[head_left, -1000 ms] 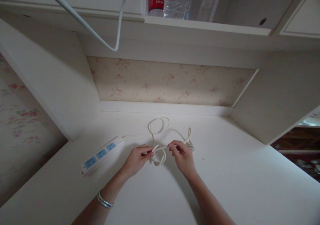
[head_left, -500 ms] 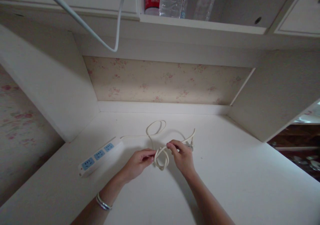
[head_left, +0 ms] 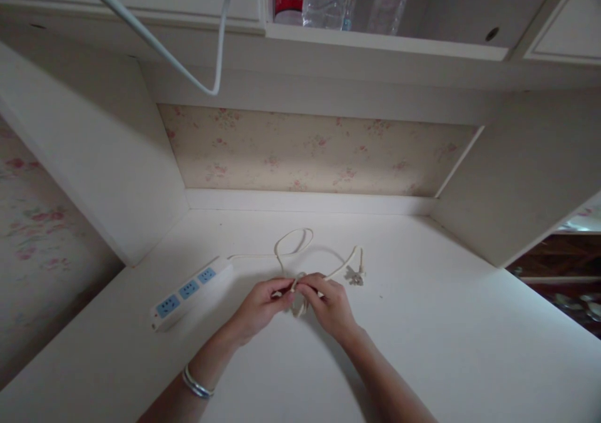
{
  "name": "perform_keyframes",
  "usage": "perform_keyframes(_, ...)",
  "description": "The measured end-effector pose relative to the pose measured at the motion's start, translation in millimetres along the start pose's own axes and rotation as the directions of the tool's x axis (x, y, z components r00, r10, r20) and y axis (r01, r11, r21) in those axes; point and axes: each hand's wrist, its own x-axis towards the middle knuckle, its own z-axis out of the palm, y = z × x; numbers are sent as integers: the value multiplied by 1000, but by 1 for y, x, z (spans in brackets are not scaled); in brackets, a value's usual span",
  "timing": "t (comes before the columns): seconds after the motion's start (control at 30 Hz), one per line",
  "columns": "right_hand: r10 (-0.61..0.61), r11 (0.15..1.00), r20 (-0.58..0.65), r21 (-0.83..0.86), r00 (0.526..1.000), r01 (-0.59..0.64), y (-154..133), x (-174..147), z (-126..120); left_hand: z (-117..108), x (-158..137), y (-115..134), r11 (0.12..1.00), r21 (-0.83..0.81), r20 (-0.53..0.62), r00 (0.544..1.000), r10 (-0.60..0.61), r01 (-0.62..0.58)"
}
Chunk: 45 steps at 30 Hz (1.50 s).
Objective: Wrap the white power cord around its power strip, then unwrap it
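Both my hands meet over a looped white power cord above the white desk. My left hand pinches the cord at the left of the loops. From the right, my right hand grips it too, its fingertips touching or almost touching the left ones. Part of the loops is hidden behind the fingers. One length of cord runs back in a wide curve to a white power strip with blue sockets, lying at the left. Another length leads right to the plug, which rests on the desk with its prongs showing.
White side panels flank the desk, and a floral wallpaper strip lines the back. Overhead is a shelf with plastic bottles. A thick pale cable hangs down at the upper left.
My right hand has moved left and slightly down, closing up to my left hand over the cord loops. The plug, formerly partly behind my right hand, now shows fully.
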Motion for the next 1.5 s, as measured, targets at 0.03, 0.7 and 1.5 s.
perform_keyframes(0.03,59,996,-39,63,998,-56,1,1,-1,-1,1,-2,1000,20,-16,1000,0,1)
perform_keyframes(0.7,366,814,-215,547,905,-199,13,12,-25,-5,-2,-5,971,-203,4,991,-132,130)
perform_keyframes(1.5,662,456,-249,882,707,-116,36,23,-51,-9,1,-3,912,-409,-216,968,-129,31)
